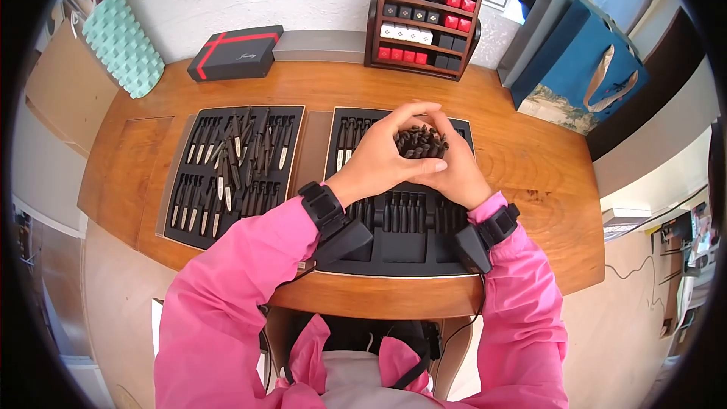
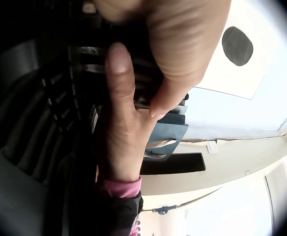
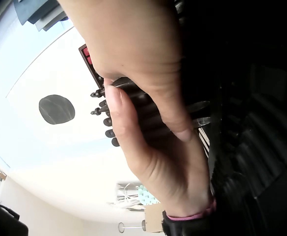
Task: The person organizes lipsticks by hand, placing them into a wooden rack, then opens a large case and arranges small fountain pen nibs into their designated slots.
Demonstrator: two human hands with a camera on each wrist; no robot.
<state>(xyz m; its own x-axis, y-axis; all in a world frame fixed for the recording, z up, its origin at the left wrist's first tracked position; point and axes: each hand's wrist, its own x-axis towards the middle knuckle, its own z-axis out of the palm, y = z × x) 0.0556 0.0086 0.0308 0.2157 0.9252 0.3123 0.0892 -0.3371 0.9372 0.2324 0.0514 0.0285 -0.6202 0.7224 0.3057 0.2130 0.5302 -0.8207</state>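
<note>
My left hand (image 1: 379, 157) and right hand (image 1: 463, 172) together encircle a thick bundle of slender dark sticks (image 1: 419, 141) above the right-hand black tray (image 1: 403, 247). The knobbed ends of the sticks point up between thumbs and fingers. In the right wrist view, silvery blade-like tips (image 3: 201, 121) stick out on the other side of the hands. Below them, the tray holds rows of similar dark pieces in slots, partly hidden by the hands. A second black tray (image 1: 179, 232) lies to the left, with slotted pieces and a loose heap of dark sticks (image 1: 241, 150) with pale ends.
Behind the trays stands a wooden rack (image 1: 369, 34) of small red, black and white blocks. A black box with a red ribbon (image 1: 236, 54) sits back left, near a mint textured bag (image 1: 123, 44). Blue and grey gift bags (image 1: 564, 57) stand at the back right of the wooden table (image 1: 545, 204).
</note>
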